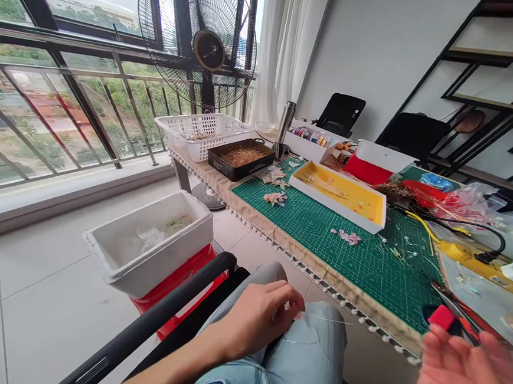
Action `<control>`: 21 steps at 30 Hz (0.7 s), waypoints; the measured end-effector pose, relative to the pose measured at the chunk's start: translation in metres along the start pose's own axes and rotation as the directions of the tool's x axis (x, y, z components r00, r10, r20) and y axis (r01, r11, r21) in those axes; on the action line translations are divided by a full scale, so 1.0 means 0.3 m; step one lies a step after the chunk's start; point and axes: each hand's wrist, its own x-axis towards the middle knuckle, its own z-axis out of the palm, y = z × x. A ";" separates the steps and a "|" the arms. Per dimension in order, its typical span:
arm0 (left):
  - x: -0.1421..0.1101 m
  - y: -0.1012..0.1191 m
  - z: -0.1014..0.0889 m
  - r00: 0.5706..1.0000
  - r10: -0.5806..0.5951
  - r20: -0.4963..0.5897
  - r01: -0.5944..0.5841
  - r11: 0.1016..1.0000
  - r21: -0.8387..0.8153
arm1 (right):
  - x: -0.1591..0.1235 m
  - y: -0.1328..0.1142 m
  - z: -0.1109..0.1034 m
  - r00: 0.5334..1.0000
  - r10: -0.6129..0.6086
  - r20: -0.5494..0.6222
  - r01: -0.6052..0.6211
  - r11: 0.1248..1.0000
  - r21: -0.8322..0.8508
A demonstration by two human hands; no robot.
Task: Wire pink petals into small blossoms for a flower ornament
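Right hand (468, 377) open, fingers spread, just below a red-handled tool (442, 318) at the counter (320, 280) edge. Left hand (255, 319) pinches thin wire (317, 319) above the jeans-clad knee (301, 352). Pink petals (346, 237) lie on a green cutting mat (392, 273); yellow tray (339, 192) beyond.

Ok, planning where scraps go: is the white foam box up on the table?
No, the white foam box sits on a red stand on the floor, lower than the table and beside it.
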 end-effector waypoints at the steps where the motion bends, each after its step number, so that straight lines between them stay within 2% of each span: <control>1: 0.000 -0.003 0.003 1.000 -0.004 0.012 0.004 1.000 0.005 | -0.001 -0.010 0.017 0.989 0.136 0.052 -0.141 0.982 0.127; 2: 0.001 -0.005 0.006 1.000 -0.014 0.026 0.014 1.000 0.006 | -0.003 -0.018 0.031 0.960 0.247 0.130 -0.271 0.939 0.213; 4: 0.003 -0.009 0.005 0.998 -0.042 0.048 0.042 0.999 -0.005 | -0.017 -0.021 0.049 0.876 0.365 0.316 -0.449 0.857 0.252; 6: 0.005 -0.013 0.001 0.997 -0.068 0.043 0.069 0.997 -0.024 | -0.038 -0.009 0.058 0.806 0.386 0.449 -0.486 0.865 0.128; 8: 0.007 -0.018 -0.004 0.995 -0.096 0.019 0.097 0.993 -0.065 | -0.062 0.016 0.064 0.796 0.368 0.480 -0.372 0.924 -0.092; 10: 0.008 -0.023 -0.004 0.987 -0.155 0.030 0.158 0.970 -0.183 | -0.086 0.051 0.070 0.807 0.332 0.488 -0.191 0.929 -0.316; 12: 0.010 -0.025 -0.001 0.970 -0.223 0.099 0.244 0.896 -0.370 | -0.110 0.088 0.079 0.808 0.299 0.508 -0.036 0.885 -0.464; 14: 0.013 -0.023 0.003 0.948 -0.258 0.186 0.318 0.773 -0.548 | -0.135 0.118 0.092 0.780 0.287 0.555 0.063 0.847 -0.527; 16: 0.017 -0.020 0.005 0.936 -0.261 0.237 0.352 0.662 -0.662 | -0.158 0.133 0.108 0.728 0.293 0.620 0.128 0.830 -0.543; 18: 0.020 -0.018 0.003 0.927 -0.261 0.268 0.373 0.576 -0.727 | -0.176 0.131 0.125 0.655 0.325 0.682 0.173 0.814 -0.554; 21: 0.021 -0.022 0.000 0.916 -0.260 0.305 0.398 0.494 -0.773 | -0.184 0.107 0.142 0.556 0.372 0.743 0.127 0.846 -0.519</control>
